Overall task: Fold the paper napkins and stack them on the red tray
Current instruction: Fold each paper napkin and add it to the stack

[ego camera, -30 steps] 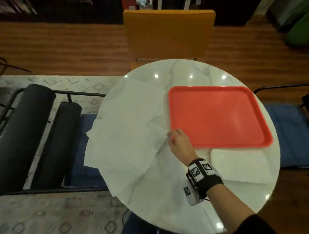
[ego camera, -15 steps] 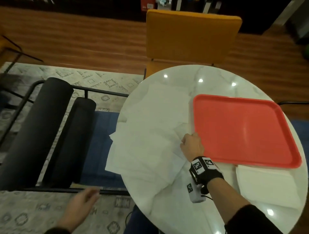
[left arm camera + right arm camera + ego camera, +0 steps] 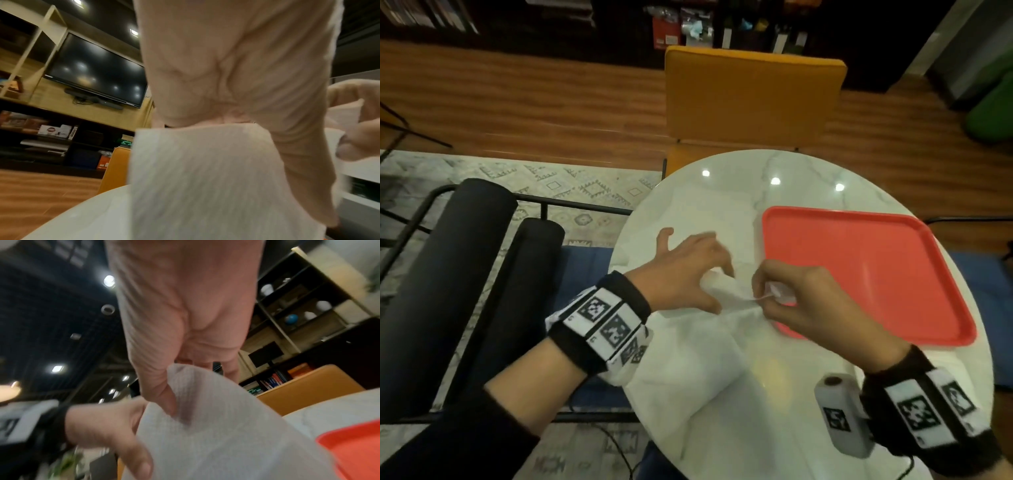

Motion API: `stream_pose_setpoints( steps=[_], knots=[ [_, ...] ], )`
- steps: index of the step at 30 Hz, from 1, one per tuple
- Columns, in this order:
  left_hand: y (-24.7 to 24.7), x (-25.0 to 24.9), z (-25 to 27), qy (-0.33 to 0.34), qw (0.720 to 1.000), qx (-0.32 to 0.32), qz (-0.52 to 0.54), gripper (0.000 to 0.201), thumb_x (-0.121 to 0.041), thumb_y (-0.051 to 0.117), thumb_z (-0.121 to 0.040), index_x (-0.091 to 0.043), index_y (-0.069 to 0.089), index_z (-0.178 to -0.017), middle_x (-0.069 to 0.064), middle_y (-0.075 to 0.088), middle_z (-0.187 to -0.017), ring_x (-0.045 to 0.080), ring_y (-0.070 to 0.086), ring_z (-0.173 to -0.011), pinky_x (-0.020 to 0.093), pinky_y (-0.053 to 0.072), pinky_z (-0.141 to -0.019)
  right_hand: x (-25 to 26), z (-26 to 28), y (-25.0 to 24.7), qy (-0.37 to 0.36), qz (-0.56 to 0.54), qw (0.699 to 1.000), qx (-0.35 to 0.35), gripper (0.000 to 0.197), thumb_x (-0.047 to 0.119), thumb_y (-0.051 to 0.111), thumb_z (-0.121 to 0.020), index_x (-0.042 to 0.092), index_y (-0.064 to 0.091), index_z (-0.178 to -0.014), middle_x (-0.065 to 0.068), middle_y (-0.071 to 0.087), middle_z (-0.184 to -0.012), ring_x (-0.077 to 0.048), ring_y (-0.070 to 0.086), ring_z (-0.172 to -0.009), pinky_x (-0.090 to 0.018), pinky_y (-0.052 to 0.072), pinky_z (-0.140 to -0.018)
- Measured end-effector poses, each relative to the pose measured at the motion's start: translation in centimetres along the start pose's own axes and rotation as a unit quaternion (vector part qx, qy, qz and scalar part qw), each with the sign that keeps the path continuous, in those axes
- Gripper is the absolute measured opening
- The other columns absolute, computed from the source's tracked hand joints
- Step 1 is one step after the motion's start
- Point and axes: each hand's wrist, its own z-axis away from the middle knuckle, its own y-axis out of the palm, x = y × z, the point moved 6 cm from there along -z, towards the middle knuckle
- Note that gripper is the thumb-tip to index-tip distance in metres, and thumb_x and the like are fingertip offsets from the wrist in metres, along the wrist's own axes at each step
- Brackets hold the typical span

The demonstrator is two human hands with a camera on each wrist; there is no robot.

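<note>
Head view: half a second ago only the right hand [image 3: 796, 301] worked at the loose napkins, while the left hand [image 3: 685, 270] was low, off the edge of the surface [image 3: 722, 394]. Now the left hand has come up over the pile, fingers spread and curved above a lifted napkin [image 3: 726, 291]. The right hand's grip is closed on that napkin's corner, pinched between thumb and fingers just beside the near left corner of the red tray [image 3: 866, 274]. The tray holds nothing, and more unfolded napkins [image 3: 705, 219] lie spread across the surface to its left. By my reading, the first fold is only starting.

Left wrist view: the left palm [image 3: 236, 65] hangs over a raised sheet of napkin [image 3: 195, 178]. Whether its fingers already clasp the paper I cannot tell, as blur hides them.

Right wrist view: thumb and fingers [image 3: 162, 392] pinch a fold of the napkin [image 3: 216, 426], with the left hand [image 3: 107, 426] open near it and the tray's corner [image 3: 353, 443] at lower right.
</note>
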Motion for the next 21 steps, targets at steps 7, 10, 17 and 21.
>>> stream_pose_setpoints(
  steps=[7,10,17,21],
  knots=[
    [0.4,2.6,4.9,-0.054,0.916,0.031,0.395,0.017,-0.021,0.079,-0.074,-0.014,0.064,-0.080,-0.003,0.063,-0.078,0.008,0.060,-0.075,0.023,0.046,-0.067,-3.7,2.8,-1.6,0.136,-0.256,0.956,-0.043,0.044,0.010,0.077,-0.075,0.036,0.062,-0.107,0.010,0.068,-0.100,-0.011,0.065,-0.092,-0.029,0.053,-0.079],
    [1.6,4.9,5.7,-0.109,0.864,0.003,0.492,0.014,-0.015,0.075,-0.075,-0.018,0.068,-0.087,0.002,0.073,-0.088,0.014,0.068,-0.083,0.022,0.053,-0.069,-5.5,1.6,0.8,0.192,-0.355,0.915,0.000,0.034,0.001,0.072,-0.077,0.015,0.064,-0.107,-0.004,0.072,-0.100,-0.017,0.069,-0.091,-0.029,0.057,-0.078],
    [7.7,12.2,4.1,-0.258,0.863,-0.041,0.433,0.019,-0.016,0.069,-0.085,-0.010,0.067,-0.103,0.011,0.073,-0.098,0.021,0.066,-0.085,0.031,0.051,-0.082,-10.4,-4.0,7.4,0.239,-0.233,0.941,0.058,0.008,0.004,0.066,-0.081,0.009,0.066,-0.075,-0.008,0.067,-0.073,-0.016,0.062,-0.062,-0.031,0.049,-0.057],
    [9.5,14.8,3.0,-0.292,0.876,-0.088,0.374,0.028,-0.017,0.073,-0.081,0.002,0.066,-0.099,0.013,0.067,-0.086,0.021,0.061,-0.076,0.034,0.049,-0.078,-12.5,-6.6,10.5,0.249,-0.101,0.959,0.087,0.014,0.009,0.068,-0.080,0.002,0.069,-0.092,-0.011,0.067,-0.090,-0.022,0.062,-0.083,-0.028,0.048,-0.069]
  ],
)
